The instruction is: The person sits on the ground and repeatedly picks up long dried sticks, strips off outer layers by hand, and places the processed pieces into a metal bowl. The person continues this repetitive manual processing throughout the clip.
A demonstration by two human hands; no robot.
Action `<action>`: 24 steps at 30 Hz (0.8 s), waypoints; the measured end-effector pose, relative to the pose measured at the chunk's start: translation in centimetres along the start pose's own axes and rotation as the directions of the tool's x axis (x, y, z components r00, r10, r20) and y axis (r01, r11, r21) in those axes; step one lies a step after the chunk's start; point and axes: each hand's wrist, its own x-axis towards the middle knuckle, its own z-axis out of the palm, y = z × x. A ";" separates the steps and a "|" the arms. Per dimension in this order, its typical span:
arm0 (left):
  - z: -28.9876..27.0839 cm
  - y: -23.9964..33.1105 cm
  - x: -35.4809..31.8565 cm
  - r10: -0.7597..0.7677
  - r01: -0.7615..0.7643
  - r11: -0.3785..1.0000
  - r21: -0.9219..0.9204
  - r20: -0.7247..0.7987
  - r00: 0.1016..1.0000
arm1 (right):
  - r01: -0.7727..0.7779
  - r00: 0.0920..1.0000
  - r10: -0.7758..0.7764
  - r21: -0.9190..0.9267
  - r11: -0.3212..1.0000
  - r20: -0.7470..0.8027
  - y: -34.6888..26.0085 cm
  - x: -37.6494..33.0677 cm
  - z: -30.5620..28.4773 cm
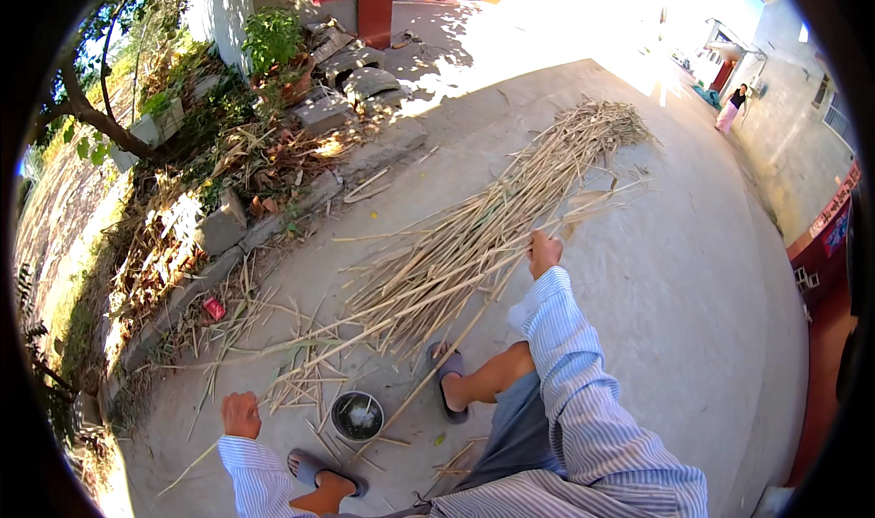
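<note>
Beyond and left of the right hand (pixel 544 253): a heap of dry stalks (pixel 492 208), stretched across the concrete ground (pixel 674 308).
Right grip: fingers curled, pinching a long stalk (pixel 351 342) at the heap's near side; the stalk slants toward the left hand (pixel 241 415).
Left fist: fingers folded in; whether they close on a stalk, I cannot tell.
Bowl (pixel 357 439): round, dark inside, just right of the left hand, with loose stalk pieces (pixel 305 386) between.
Slipper (pixel 447 363): grey, on the foot below the right hand.
Red packet (pixel 213 308): beyond the left hand.
</note>
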 end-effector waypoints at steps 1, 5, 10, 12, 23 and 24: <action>-0.1 0.1 0.0 0.008 -0.008 1.000 -0.005 0.001 1.000 | -0.021 0.999 0.017 0.084 0.996 0.043 -0.3 -0.4 0.2; -0.8 1.7 0.8 0.085 -0.085 0.996 0.002 0.046 0.995 | 0.006 0.993 -0.041 0.299 0.954 0.110 -2.6 -2.7 2.4; -2.0 5.8 2.6 0.126 -0.123 0.991 -0.057 0.041 0.991 | 0.155 0.975 -0.197 0.318 0.935 0.104 -2.3 -1.9 2.4; -1.9 5.7 2.9 0.118 -0.116 0.991 -0.062 0.037 0.992 | 0.181 0.971 -0.205 0.177 0.967 0.125 -2.3 -1.9 1.7; -0.1 -6.1 -4.4 -0.362 0.359 0.931 0.068 0.295 0.884 | 0.148 0.969 -0.174 0.155 0.977 0.177 -4.6 -1.4 -1.4; -0.4 -5.6 -4.4 -0.384 0.380 0.922 0.077 0.318 0.867 | 0.072 0.990 -0.090 0.166 0.984 0.107 -4.4 -1.2 -1.2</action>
